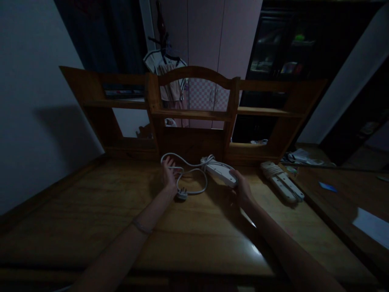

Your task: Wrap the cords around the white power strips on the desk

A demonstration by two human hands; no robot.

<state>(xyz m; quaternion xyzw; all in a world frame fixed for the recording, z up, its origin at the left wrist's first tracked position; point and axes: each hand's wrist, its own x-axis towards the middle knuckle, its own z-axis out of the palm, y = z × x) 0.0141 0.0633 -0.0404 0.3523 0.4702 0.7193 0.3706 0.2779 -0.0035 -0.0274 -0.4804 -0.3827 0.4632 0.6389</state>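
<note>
My right hand is closed around the near end of a white power strip, which is held at a tilt over the desk. Part of its white power cord is wound about the strip's far end. The rest of the cord runs left in loose loops. My left hand is left of these loops, its fingers spread, with the cord passing around and across them. A three-pin plug hangs or lies just right of my left wrist; whether it touches the desk I cannot tell.
A second white power strip, its cord wound about one end, lies to the right on the wooden desk. A wooden shelf unit stands along the back. Farther right, another table holds a blue card and white paper.
</note>
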